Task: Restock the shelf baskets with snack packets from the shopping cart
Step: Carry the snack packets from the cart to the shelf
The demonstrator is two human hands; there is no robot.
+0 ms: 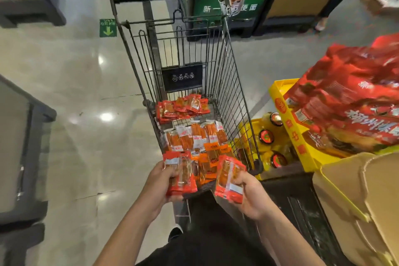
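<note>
Glossy tiled aisle; wire cart (218, 54); left hand (158, 185) and right hand (251, 195) each grip crinkly snack packets (180, 174).

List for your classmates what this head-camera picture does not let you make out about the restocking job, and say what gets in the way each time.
- Shelf baskets: none identifiable in the head view; where the packets go is unknown.
- Packets in the left hand and right hand: number unclear, since they overlap and fingers cover them.
- Print on the packets in the shopping cart: too small and blurred.
- Red bags: smeared and cut by the right edge.
- Cart wheels: hidden behind the person's body.
</note>
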